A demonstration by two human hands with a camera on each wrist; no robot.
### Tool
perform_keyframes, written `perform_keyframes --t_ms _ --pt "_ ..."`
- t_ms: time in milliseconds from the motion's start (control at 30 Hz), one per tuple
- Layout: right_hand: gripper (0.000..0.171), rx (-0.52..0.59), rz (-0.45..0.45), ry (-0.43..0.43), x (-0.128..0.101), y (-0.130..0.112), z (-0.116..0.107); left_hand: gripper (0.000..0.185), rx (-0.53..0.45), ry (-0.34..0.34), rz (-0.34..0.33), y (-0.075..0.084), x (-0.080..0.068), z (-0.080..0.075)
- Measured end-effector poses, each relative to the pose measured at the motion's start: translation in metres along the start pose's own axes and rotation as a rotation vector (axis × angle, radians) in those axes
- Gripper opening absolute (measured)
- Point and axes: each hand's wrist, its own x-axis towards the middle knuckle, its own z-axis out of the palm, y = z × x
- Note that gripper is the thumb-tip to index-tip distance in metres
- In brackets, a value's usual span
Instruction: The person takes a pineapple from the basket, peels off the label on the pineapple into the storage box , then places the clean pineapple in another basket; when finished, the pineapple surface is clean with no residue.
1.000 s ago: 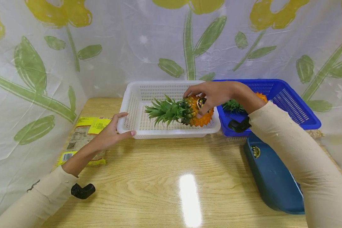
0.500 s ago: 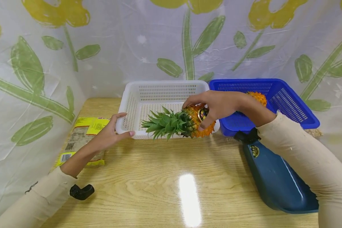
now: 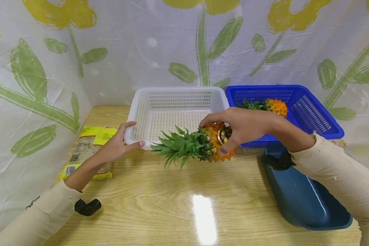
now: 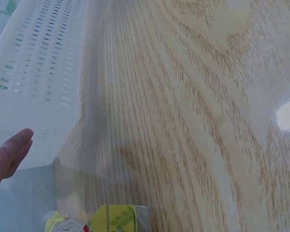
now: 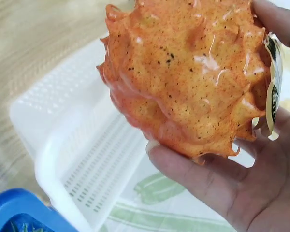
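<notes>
A small orange pineapple [image 3: 213, 140] with a green leafy crown [image 3: 181, 145] is in my right hand [image 3: 249, 126], whose fingers and thumb grip its body from above. It lies sideways, crown to the left, above the front rim of a white perforated basket [image 3: 175, 89]. The right wrist view shows the orange spiky body [image 5: 183, 77] close up, with fingers curled round it and a round label [image 5: 274, 84] at its side. My left hand [image 3: 117, 145] holds the front left corner of the white basket, thumb and a finger at its rim.
A blue basket [image 3: 321, 111] at the right holds another pineapple [image 3: 276, 107]. In front of it sits a dark teal tub [image 3: 295, 191]. A yellow-labelled plastic packet [image 3: 86, 150] lies at the left, beneath my left forearm. A floral curtain [image 3: 126, 51] stands behind the table [image 3: 153, 194].
My right hand has brought the pineapple toward me, from over the white basket's inside to its front edge. The left hand has stayed at the basket's corner.
</notes>
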Motion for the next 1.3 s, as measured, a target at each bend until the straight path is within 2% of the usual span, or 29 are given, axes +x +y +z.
perform_keyframes --t_ms 233,500,867,1100,1300 --pt "0.077 0.022 0.027 -0.015 -0.014 -0.013 0.021 0.094 -0.002 -0.002 0.012 -0.001 0.000 -0.001" --pt "0.077 0.103 0.064 -0.059 -0.022 -0.019 0.048 0.095 -0.020 -0.008 0.017 -0.002 -0.001 -0.001" --pt "0.078 0.119 0.141 -0.037 -0.024 -0.005 0.086 0.094 -0.040 -0.018 0.029 -0.005 0.002 0.000" --pt "0.076 0.157 0.154 -0.043 -0.014 0.008 0.106 0.095 -0.033 -0.011 0.030 -0.005 0.003 0.001" --pt "0.077 0.118 0.170 -0.053 -0.007 0.016 0.116 0.096 -0.034 -0.011 0.022 -0.002 0.001 0.000"
